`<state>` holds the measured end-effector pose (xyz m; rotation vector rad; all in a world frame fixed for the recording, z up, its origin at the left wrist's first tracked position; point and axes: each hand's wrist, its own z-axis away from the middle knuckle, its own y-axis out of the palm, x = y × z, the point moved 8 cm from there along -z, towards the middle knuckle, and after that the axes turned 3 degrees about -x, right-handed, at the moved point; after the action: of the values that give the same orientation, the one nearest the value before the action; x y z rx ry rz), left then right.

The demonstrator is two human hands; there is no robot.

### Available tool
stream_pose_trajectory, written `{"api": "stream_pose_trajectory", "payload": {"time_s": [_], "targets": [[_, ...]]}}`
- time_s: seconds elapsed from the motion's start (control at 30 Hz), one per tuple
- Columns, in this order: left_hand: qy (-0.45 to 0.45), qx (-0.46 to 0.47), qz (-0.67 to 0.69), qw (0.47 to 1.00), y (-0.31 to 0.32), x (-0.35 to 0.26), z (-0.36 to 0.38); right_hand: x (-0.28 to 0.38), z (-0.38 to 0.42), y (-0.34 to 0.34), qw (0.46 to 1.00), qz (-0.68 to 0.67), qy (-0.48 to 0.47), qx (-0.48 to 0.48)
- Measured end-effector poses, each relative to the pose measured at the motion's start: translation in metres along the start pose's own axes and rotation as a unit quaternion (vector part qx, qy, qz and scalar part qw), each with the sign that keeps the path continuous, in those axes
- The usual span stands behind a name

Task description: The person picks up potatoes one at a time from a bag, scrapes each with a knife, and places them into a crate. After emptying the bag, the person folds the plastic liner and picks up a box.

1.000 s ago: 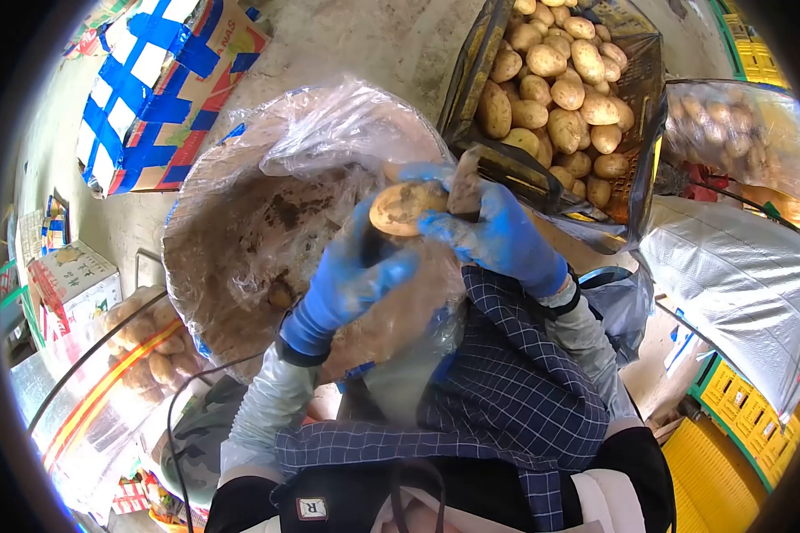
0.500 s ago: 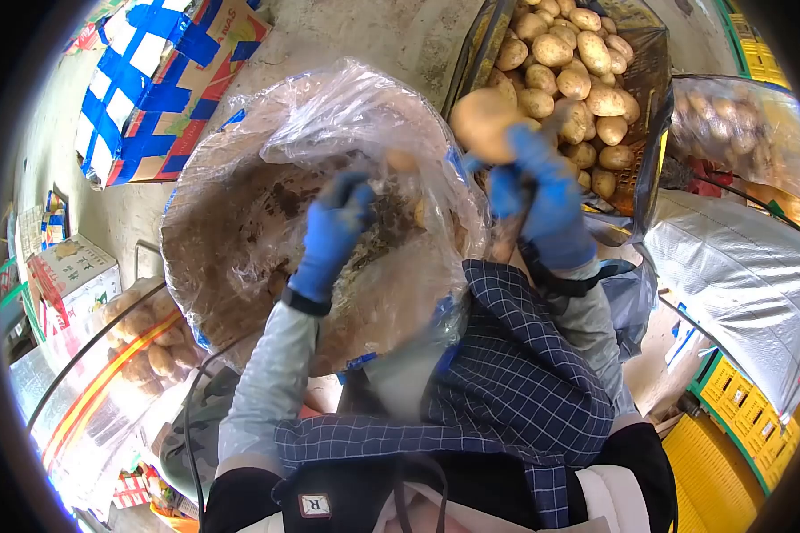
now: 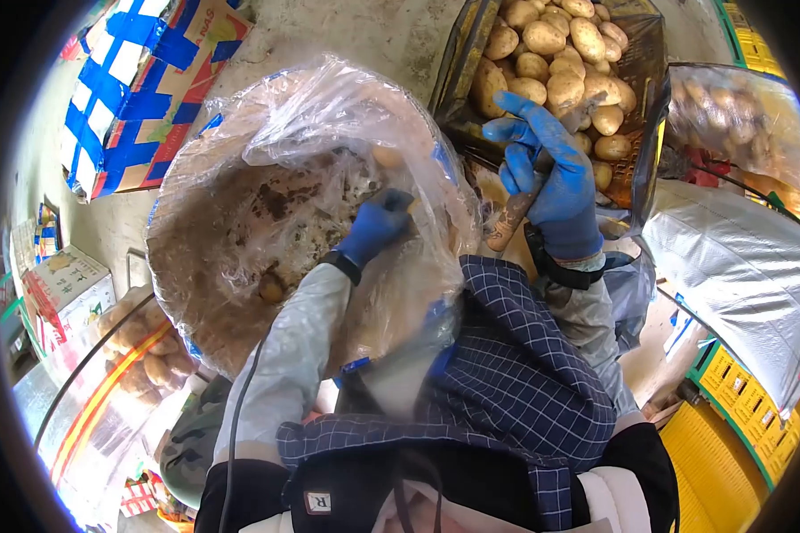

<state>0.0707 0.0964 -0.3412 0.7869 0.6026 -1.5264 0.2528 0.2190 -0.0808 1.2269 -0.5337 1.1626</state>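
My left hand [image 3: 378,226], in a blue glove, reaches into a large round tub [image 3: 191,293] lined with clear plastic. Its fingers are curled over a potato [image 3: 412,205], of which only a pale edge shows. My right hand [image 3: 556,178], gloved too, is beside the tub's right rim. Its lower fingers wrap a dirt-stained tool with a brown handle [image 3: 509,218], while thumb and forefinger stretch apart with nothing between them. Just beyond is a black-lined crate [image 3: 651,93] heaped with potatoes [image 3: 564,89]. Another potato [image 3: 271,287] lies inside the tub.
A blue-taped carton [image 3: 138,98] stands at upper left. Bagged potatoes [image 3: 147,351] are at lower left, with another clear bag of potatoes [image 3: 729,115] at far right. A silver sheet [image 3: 729,266] and yellow crates [image 3: 742,404] are along the right.
The potato in my right hand has been let go at the near left of the crate. My left hand has moved right and lower in the tub, onto a potato.
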Motion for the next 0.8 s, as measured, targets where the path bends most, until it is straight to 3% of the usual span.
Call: {"api": "stream_pose_trajectory", "payload": {"time_s": [0.03,0.13,0.23,0.33,0.4,0.47,0.5,0.57,0.63,0.67,0.7,0.73,0.77,0.8], "targets": [[-0.053,0.037,0.047,0.997,0.001,0.004,0.013,-0.002,0.004,0.005,1.000,0.009,0.000,0.009],[0.090,-0.020,-0.003,0.996,0.016,-0.029,0.016,-0.006,0.002,0.021,0.997,0.067,-0.011,0.027],[0.119,-0.044,-0.180,0.976,0.032,-0.043,0.005,0.000,0.005,0.030,0.980,0.185,-0.061,0.044],[0.088,0.027,-0.301,0.949,0.042,-0.041,-0.003,0.001,0.007,0.030,0.976,0.206,-0.062,0.042],[0.126,0.015,-0.223,0.967,0.026,0.017,-0.022,0.002,0.010,0.029,0.977,0.197,-0.074,0.043],[0.048,0.047,0.047,0.997,0.012,0.028,-0.018,0.003,0.009,0.028,0.975,0.203,-0.077,0.046],[-0.054,0.082,0.273,0.957,0.009,-0.007,0.018,0.002,0.009,0.027,0.975,0.212,-0.061,0.043],[-0.133,0.160,0.484,0.850,0.006,-0.063,0.075,-0.002,0.012,0.032,0.967,0.250,0.050,0.019],[-0.070,0.267,0.480,0.833,-0.001,-0.110,0.106,-0.015,0.014,0.045,0.941,0.330,-0.025,0.063],[-0.084,0.268,0.506,0.816,-0.002,-0.125,0.116,-0.018,0.015,0.054,0.923,0.370,-0.067,0.085],[-0.099,0.269,0.531,0.797,-0.001,-0.136,0.127,-0.020,0.021,0.069,0.930,0.342,-0.008,0.133],[-0.115,0.270,0.556,0.778,0.001,-0.141,0.135,-0.021,0.025,0.082,0.920,0.349,-0.056,0.170],[-0.068,0.305,0.540,0.781,0.002,-0.150,0.140,-0.024,0.029,0.093,0.906,0.355,-0.104,0.206],[-0.037,0.258,0.462,0.848,-0.002,-0.149,0.143,-0.028,0.032,0.098,0.918,0.316,-0.062,0.231]]}}
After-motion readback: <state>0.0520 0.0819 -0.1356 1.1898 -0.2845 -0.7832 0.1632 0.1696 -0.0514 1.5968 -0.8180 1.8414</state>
